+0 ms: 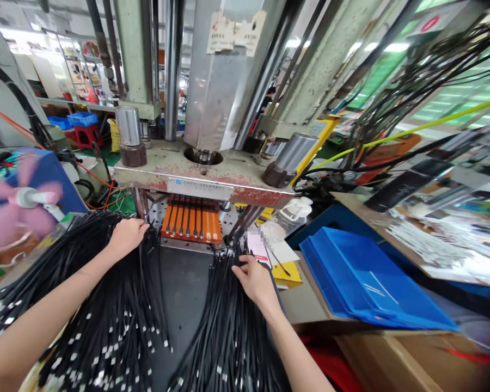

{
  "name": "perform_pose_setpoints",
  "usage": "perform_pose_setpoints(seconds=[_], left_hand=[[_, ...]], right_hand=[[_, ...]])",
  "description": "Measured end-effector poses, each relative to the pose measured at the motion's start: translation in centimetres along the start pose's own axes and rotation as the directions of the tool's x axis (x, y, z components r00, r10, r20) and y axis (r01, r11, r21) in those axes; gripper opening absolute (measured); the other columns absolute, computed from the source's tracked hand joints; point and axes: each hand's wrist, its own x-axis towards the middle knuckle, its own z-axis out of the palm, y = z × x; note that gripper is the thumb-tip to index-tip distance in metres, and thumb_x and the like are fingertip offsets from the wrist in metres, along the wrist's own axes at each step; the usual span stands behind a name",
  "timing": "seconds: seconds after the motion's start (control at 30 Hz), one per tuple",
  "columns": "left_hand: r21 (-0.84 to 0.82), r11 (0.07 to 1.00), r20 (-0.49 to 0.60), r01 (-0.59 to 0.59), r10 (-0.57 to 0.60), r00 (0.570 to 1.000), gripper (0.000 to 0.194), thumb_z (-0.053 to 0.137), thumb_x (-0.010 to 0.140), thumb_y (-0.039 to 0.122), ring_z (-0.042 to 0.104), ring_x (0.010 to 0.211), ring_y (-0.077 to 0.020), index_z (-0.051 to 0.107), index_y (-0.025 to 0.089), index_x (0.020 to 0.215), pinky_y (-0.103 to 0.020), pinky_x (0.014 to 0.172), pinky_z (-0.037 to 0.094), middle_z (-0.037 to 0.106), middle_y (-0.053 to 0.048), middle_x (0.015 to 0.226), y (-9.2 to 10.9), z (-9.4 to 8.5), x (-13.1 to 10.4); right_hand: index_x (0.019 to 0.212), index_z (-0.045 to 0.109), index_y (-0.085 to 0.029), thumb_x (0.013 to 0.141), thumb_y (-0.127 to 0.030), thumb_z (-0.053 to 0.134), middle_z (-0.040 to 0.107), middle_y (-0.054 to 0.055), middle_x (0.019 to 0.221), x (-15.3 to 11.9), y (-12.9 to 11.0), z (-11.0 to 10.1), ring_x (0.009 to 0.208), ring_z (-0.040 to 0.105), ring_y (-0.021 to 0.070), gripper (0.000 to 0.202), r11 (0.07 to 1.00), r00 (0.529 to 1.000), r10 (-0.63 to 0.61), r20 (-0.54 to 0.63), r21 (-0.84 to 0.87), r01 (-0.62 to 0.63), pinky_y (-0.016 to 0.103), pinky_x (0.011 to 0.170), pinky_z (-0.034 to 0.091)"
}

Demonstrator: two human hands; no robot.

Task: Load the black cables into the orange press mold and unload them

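Observation:
My left hand (126,238) is closed in a pinch at the upper ends of the left heap of black cables (126,305), with a cable end at its fingertips. My right hand (255,277) touches the top of the right bundle of black cables (224,316), thumb and forefinger curled around a cable there; its exact grip is partly hidden. Between and beyond the hands sits an orange mould (191,223) in the press, several black cables lying side by side in its left slots. The slots at its right show pale metal. Many cables end in silvery connectors.
The press (204,174) with steel columns rises over the mould. A dark worktop (183,277) lies between the cable heaps. To the right are a blue tray (351,277), a clear plastic bottle (292,215) and a paper slip (257,245). A pink fan (24,196) stands left.

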Motion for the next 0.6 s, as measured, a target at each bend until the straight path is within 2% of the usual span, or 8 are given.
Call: perform_pose_setpoints(seconds=[0.07, 0.13, 0.17, 0.23, 0.33, 0.43, 0.53, 0.6], left_hand=[[-0.019, 0.999, -0.098, -0.031, 0.029, 0.995, 0.036, 0.036, 0.093, 0.032, 0.066, 0.088, -0.0263, 0.068, 0.017, 0.089, -0.033, 0.076, 0.049, 0.069, -0.012, 0.091, 0.0, -0.5, -0.5], [-0.127, 0.985, -0.196, -0.115, 0.089, 0.977, 0.031, 0.039, 0.091, 0.027, 0.065, 0.083, -0.0226, 0.067, 0.015, 0.096, -0.030, 0.072, 0.049, 0.066, -0.011, 0.091, 0.8, -0.9, -0.9], [-0.242, 0.954, -0.215, -0.177, 0.126, 0.968, 0.029, 0.041, 0.089, 0.026, 0.064, 0.076, -0.0194, 0.065, 0.015, 0.101, -0.028, 0.067, 0.049, 0.065, -0.009, 0.088, 1.4, -1.2, -1.2], [-0.543, 0.791, -0.167, -0.282, 0.227, 0.959, 0.028, 0.047, 0.087, 0.027, 0.057, 0.059, -0.0123, 0.062, 0.016, 0.108, -0.022, 0.055, 0.045, 0.061, -0.003, 0.079, 3.2, -2.1, -1.9], [-0.836, 0.487, -0.050, -0.253, 0.391, 0.919, 0.022, 0.051, 0.088, 0.033, 0.048, 0.045, -0.0062, 0.063, 0.015, 0.091, -0.017, 0.043, 0.037, 0.055, 0.003, 0.064, 6.6, -3.9, -3.3], [-0.909, 0.349, -0.051, -0.228, 0.451, 0.891, 0.031, 0.052, 0.089, 0.036, 0.048, 0.042, -0.0049, 0.059, 0.013, 0.068, -0.015, 0.040, 0.036, 0.055, 0.002, 0.060, 9.7, -5.7, -4.3], [-0.945, 0.216, -0.098, -0.244, 0.525, 0.845, 0.029, 0.055, 0.088, 0.035, 0.053, 0.045, -0.0047, 0.063, 0.013, 0.070, -0.015, 0.041, 0.040, 0.057, 0.000, 0.069, 11.5, -6.6, -4.1], [-0.954, 0.165, -0.116, -0.252, 0.572, 0.812, 0.028, 0.057, 0.088, 0.034, 0.055, 0.046, -0.0041, 0.065, 0.012, 0.072, -0.015, 0.041, 0.042, 0.054, 0.000, 0.073, 12.2, -6.7, -3.4]], right_hand=[[0.118, 0.056, -0.013, 0.083, -0.025, 0.057, 0.072, 0.007, 0.079, 0.0, -0.6, -0.1, 0.083, 0.068, 0.0272, 0.037, 0.996, 0.994, -0.018, -0.107, -0.089, 0.008, 0.032, 0.069, 0.044], [0.115, 0.059, -0.014, 0.084, -0.026, 0.054, 0.071, 0.009, 0.084, -0.3, -1.9, -0.4, 0.084, 0.067, 0.0281, 0.033, 0.993, 0.980, -0.084, -0.181, -0.092, 0.068, 0.033, 0.069, 0.044], [0.108, 0.061, -0.017, 0.085, -0.027, 0.051, 0.071, 0.009, 0.085, -0.6, -2.6, -0.6, 0.081, 0.067, 0.0271, 0.027, 0.990, 0.971, -0.141, -0.193, -0.041, 0.136, 0.033, 0.068, 0.045], [0.093, 0.064, -0.021, 0.088, -0.032, 0.049, 0.070, 0.007, 0.082, -1.4, -4.4, -1.1, 0.075, 0.066, 0.0239, 0.020, 0.945, 0.944, -0.276, -0.181, 0.128, 0.300, 0.031, 0.066, 0.046], [0.086, 0.064, -0.023, 0.091, -0.038, 0.048, 0.068, 0.003, 0.072, -3.0, -7.2, -1.8, 0.064, 0.064, 0.0193, 0.023, 0.817, 0.899, -0.409, -0.156, 0.375, 0.437, 0.028, 0.060, 0.046], [0.092, 0.064, -0.024, 0.093, -0.039, 0.048, 0.065, 0.000, 0.066, -4.2, -9.3, -2.3, 0.055, 0.061, 0.0159, 0.023, 0.717, 0.885, -0.440, -0.154, 0.533, 0.449, 0.025, 0.055, 0.046], [0.087, 0.064, -0.023, 0.093, -0.040, 0.048, 0.064, -0.001, 0.064, -4.3, -10.3, -2.7, 0.051, 0.057, 0.0141, 0.024, 0.666, 0.896, -0.406, -0.179, 0.614, 0.424, 0.024, 0.051, 0.044], [0.078, 0.062, -0.022, 0.091, -0.039, 0.050, 0.063, -0.001, 0.062, -3.9, -10.5, -2.9, 0.048, 0.054, 0.0129, 0.025, 0.651, 0.907, -0.369, -0.201, 0.641, 0.407, 0.023, 0.049, 0.042]])
